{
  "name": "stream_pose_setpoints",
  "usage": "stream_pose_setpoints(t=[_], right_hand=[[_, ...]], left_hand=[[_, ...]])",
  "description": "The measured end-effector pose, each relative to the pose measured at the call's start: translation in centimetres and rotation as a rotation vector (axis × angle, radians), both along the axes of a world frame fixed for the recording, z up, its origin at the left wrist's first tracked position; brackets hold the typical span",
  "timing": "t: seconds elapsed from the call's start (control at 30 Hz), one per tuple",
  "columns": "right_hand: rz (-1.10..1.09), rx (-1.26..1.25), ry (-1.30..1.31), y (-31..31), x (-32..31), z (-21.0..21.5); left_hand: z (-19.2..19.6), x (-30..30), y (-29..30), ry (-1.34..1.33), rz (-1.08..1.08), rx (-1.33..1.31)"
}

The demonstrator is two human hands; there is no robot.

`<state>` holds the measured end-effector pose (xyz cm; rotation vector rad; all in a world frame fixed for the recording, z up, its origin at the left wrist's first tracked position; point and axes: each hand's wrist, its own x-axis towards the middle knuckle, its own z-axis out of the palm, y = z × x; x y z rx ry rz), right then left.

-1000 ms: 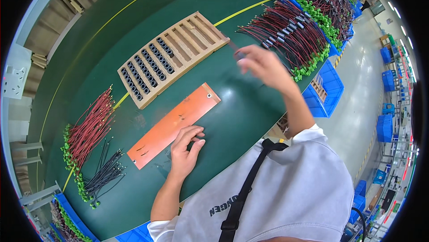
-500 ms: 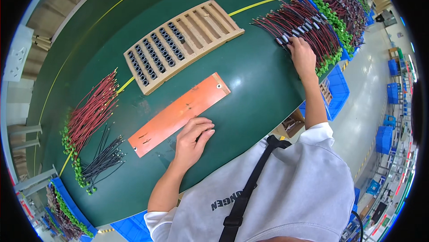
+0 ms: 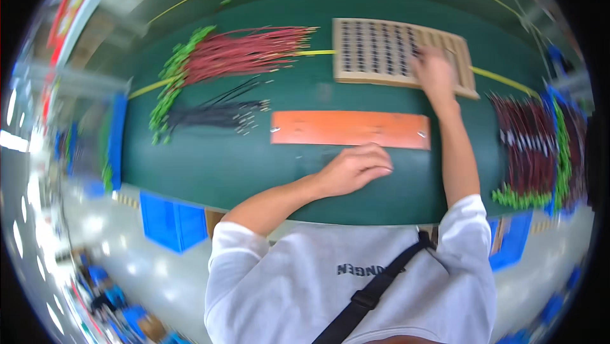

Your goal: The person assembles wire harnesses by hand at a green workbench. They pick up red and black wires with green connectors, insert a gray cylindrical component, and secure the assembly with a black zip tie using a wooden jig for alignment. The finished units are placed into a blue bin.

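My right hand (image 3: 437,77) is over the wooden rack (image 3: 381,79), its fingers at the slots right of the rows of small black round parts (image 3: 372,45). Motion smears those fingertips, so anything between them cannot be made out. On the green tabletop, my left hand (image 3: 356,169) rests just below the orange strip-shaped board (image 3: 330,128). Its fingers are loosely bent, slightly apart from the thumb, and nothing shows in them.
Red wires (image 3: 248,55) with green ends lie at the far left, with black wires (image 3: 216,115) nearer. At the right edge are dark red wires (image 3: 530,172) with grey cylinders (image 3: 524,142). A blue bin (image 3: 173,220) stands below the table's front edge.
My right hand has left the wire bundle with grey cylinders and moved left to the wooden rack. The view has turned and shifted. My left hand stays beside the orange board.
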<state>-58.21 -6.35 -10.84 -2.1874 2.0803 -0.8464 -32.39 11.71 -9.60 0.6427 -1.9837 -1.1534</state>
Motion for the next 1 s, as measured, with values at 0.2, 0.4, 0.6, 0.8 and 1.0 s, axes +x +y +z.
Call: stream_pose_setpoints(t=[0.2, 0.4, 0.6, 0.8, 1.0], right_hand=[[0.028, -0.167, -0.056, 0.4, 0.2, -0.3], [-0.083, -0.187, -0.582, 0.5, 0.0, -0.3], [-0.045, -0.195, -0.507, 0.2, 0.5, -0.3], [-0.073, -0.163, -0.466, 0.1, 0.2, -0.6], [-0.020, -0.183, -0.526, 0.3, 0.5, -0.6]], left_hand=[[4.6, 4.5, -2.6, -0.045, 0.230, -0.371], [5.7, 18.3, -12.1, -0.975, 0.617, -0.775], [2.5, 26.1, -16.6, -1.345, 0.582, -0.772], [4.6, 27.1, -17.5, -1.025, 0.581, -0.550], [8.8, 31.5, -16.0, -0.489, 0.769, 0.033]])
